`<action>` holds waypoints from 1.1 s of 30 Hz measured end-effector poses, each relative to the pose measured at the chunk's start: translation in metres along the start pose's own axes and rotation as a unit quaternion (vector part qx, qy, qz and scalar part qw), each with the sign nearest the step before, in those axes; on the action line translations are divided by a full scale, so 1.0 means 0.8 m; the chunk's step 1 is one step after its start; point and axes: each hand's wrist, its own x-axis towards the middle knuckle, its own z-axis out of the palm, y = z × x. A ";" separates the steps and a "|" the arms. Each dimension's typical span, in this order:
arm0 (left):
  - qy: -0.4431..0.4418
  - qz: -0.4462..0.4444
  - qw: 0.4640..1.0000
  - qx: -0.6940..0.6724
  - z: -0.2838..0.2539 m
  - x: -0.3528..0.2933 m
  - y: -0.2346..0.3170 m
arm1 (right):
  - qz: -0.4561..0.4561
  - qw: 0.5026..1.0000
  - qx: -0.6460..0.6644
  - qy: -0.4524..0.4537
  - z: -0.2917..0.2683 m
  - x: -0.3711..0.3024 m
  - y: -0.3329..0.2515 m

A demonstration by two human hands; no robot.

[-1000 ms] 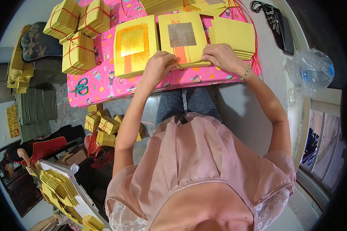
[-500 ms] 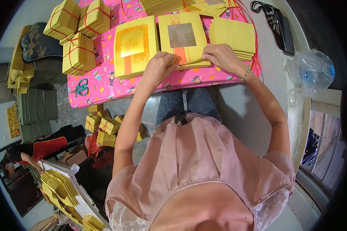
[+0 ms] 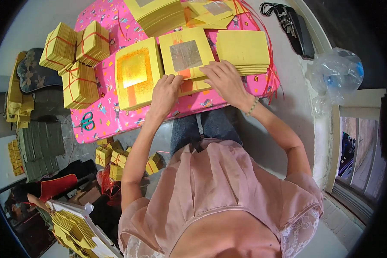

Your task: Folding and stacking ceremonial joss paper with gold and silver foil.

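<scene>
1. Table (image 3: 107, 124): covered in pink printed cloth; carries the yellow paper stock.
2. Rear stack (image 3: 159, 21): tall, yellow, standing beyond the front row.
3. Left pile (image 3: 137, 75): yellow sheets, a shiny gold square with an orange surround on top; lies left of the middle pile.
4. Middle pile (image 3: 197, 86): on the table near the person, between the left and right piles. Its top sheet (image 3: 187, 51) bears a dull silver square (image 3: 185, 56); the sheet's near edge is set back from the edge of those beneath, exposing a strip of them.
5. Right pile (image 3: 244, 49): plain yellow sheets, near edges stepped.
6. Bundles (image 3: 79, 88): three, tied with red cord, grouped at the table's left.
7. Right hand (image 3: 221, 77): fingers extended, slightly parted, over the near right corner of the top sheet; whether they grip cannot be told.
8. Left hand (image 3: 167, 91): fingers curled narrow, pinching the top sheet's near edge toward its left corner.
9. Scissors (image 3: 87, 121): green-handled, lying near the table's front left corner.
10. Bracelet (image 3: 252, 106): beaded, on the right wrist.
</scene>
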 end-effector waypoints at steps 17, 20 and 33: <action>0.046 -0.005 0.998 0.038 0.028 0.075 -0.001 | 0.109 0.967 0.204 -0.105 0.060 0.149 0.143; 0.041 -0.010 0.998 0.040 0.040 0.091 -0.015 | 0.132 0.965 0.163 -0.155 0.078 0.161 0.158; -0.001 -0.029 0.999 0.019 0.065 0.105 -0.041 | 0.107 0.964 0.078 -0.230 0.108 0.173 0.171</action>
